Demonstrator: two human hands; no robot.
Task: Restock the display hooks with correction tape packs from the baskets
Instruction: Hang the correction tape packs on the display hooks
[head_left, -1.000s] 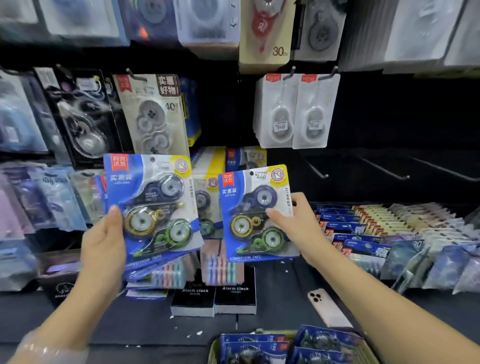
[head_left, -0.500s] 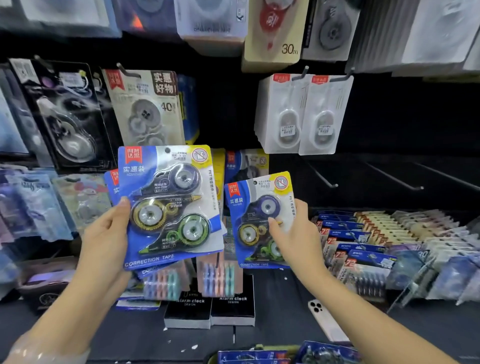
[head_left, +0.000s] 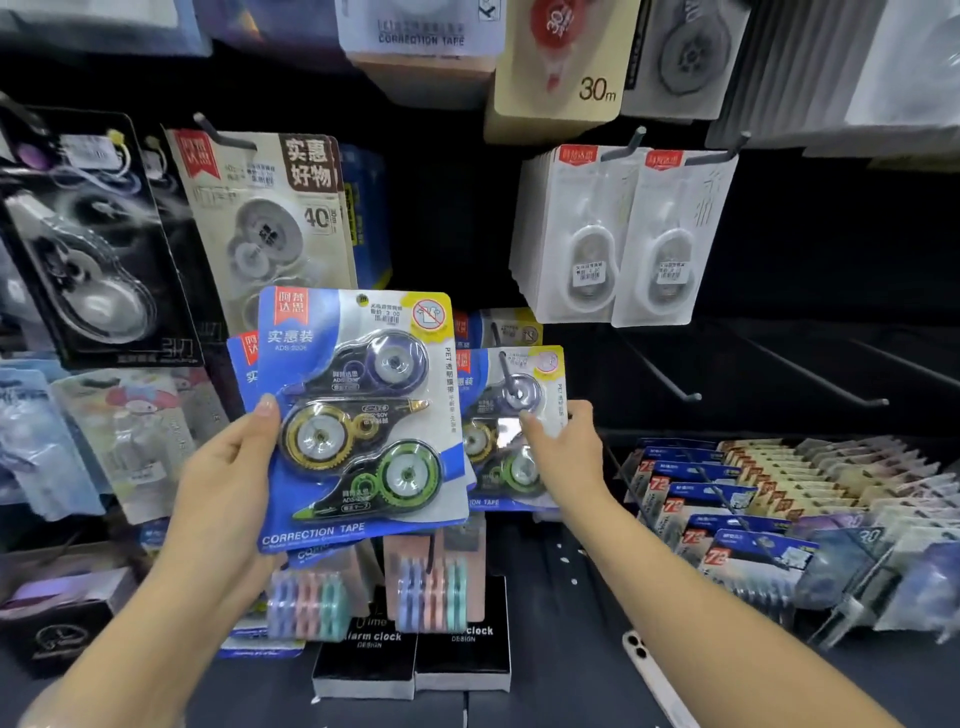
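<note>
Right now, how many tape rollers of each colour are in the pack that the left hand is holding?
Purple roller: 1
Gold roller: 1
Green roller: 1
Total: 3, all in the correction tape pack that the left hand holds.

Two upright blue three-dispenser correction tape packs (head_left: 358, 415), (head_left: 511, 428), side by side.

Both arms extended; left hand (head_left: 223, 483) and right hand (head_left: 566, 447) gripping.
</note>
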